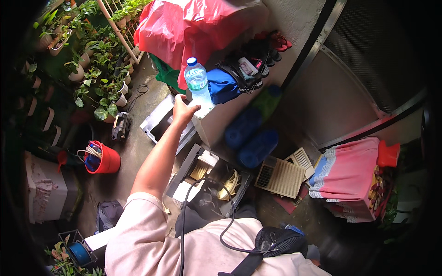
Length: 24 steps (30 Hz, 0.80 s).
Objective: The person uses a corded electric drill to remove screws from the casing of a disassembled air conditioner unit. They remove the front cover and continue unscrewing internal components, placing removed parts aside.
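My left arm stretches forward from the lower left. At its end my left hand (pixel 184 112) is closed at the lower part of a clear plastic water bottle (pixel 197 83) with a blue cap and a pale label. The thumb lies across the near side of the base, and a finger shows at the bottle's left. The bottle is upright with a slight lean, and glare whitens its bottom. Behind it are a red plastic cover (pixel 184 27) and a blue cloth (pixel 223 86). My right hand does not show.
Below stand a white appliance casing (pixel 161 120) and an opened dark casing (pixel 214 184) with parts inside. A red bucket (pixel 108 158) and potted plants (pixel 99 87) are at left. Beige grille panels (pixel 283 177), blue jugs (pixel 258 147) and a pink-covered stand (pixel 350 170) are at right.
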Motion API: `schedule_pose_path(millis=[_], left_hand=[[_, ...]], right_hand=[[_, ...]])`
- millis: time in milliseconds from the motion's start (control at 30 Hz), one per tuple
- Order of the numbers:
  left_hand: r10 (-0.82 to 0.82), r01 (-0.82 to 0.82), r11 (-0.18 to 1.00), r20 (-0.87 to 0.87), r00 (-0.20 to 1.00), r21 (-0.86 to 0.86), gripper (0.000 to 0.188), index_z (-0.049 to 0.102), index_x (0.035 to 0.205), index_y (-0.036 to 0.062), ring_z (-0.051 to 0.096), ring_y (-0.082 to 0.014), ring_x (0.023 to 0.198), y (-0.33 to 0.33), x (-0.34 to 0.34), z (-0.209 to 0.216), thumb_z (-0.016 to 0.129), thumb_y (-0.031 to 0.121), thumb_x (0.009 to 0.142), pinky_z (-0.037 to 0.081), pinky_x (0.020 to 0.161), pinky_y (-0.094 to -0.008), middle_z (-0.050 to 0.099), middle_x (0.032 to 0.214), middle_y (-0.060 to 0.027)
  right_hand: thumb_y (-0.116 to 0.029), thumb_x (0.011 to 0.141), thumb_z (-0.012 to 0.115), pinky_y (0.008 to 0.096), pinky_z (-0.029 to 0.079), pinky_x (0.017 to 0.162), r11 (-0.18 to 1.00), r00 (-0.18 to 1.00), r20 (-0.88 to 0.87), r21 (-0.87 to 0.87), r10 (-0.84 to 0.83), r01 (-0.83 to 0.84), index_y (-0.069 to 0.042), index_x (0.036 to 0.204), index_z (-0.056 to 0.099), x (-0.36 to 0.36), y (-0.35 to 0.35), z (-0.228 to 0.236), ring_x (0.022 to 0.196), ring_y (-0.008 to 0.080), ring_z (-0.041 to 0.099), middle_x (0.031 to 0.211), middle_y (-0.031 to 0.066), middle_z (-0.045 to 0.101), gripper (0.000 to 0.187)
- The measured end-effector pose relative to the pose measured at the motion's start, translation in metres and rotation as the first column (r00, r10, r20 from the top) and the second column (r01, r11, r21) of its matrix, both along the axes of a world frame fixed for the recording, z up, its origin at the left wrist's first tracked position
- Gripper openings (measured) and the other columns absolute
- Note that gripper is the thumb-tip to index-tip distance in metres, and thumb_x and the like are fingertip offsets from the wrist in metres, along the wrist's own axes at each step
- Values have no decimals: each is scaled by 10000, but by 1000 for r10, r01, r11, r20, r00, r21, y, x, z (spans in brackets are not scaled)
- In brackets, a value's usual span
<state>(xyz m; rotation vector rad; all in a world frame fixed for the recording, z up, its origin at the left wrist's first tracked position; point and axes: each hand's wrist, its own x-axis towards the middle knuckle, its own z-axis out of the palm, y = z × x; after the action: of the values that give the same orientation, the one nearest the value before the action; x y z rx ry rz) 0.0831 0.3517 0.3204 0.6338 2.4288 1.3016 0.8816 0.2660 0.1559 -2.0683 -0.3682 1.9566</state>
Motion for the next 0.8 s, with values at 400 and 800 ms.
schedule_pose_path(millis=[400, 800], left_hand=[[-125, 132, 988, -87, 988, 78, 817, 539, 1346, 50, 693, -322, 1213, 60, -13, -41, 979, 197, 674, 531, 1050, -438, 716, 1291, -178], [-2, -2, 999, -115, 993, -38, 758, 521, 1265, 0, 698, -386, 1177, 129, 16, -22, 968, 257, 709, 541, 1032, -450, 710, 1242, -261]], right_hand=[[21, 747, 608, 443, 585, 659, 987, 992, 42, 113, -117, 111, -47, 1108, 622, 9, -41, -19, 693, 290, 683, 908, 115, 686, 368], [27, 745, 605, 431, 570, 638, 954, 970, 79, 217, -228, 207, -51, 1096, 623, 5, -58, -22, 682, 274, 671, 911, 111, 675, 360]])
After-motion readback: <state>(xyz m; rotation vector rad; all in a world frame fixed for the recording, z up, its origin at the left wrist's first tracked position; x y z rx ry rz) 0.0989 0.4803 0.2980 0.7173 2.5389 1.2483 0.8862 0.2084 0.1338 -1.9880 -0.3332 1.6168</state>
